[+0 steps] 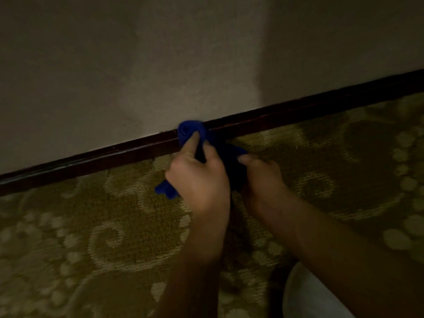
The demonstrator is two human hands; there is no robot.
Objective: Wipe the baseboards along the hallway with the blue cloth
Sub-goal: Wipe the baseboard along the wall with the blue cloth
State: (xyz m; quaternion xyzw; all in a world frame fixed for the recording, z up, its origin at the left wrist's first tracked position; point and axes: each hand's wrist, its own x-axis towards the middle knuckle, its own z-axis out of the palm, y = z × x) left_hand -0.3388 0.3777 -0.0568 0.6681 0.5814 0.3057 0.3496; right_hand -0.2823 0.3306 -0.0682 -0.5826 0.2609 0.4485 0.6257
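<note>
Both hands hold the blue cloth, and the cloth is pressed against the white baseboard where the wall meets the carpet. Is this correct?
Not quite: the baseboard is dark brown, not white, as the head view shows. The rest stands: the left hand and right hand hold the blue cloth against it, between wall and carpet.

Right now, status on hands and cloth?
Left hand grips cloth, finger pressing it to baseboard. Right hand holds cloth's other end. Nothing blocking.

Blue cloth (190,130) middle hidden in shadow between both hands.
</note>
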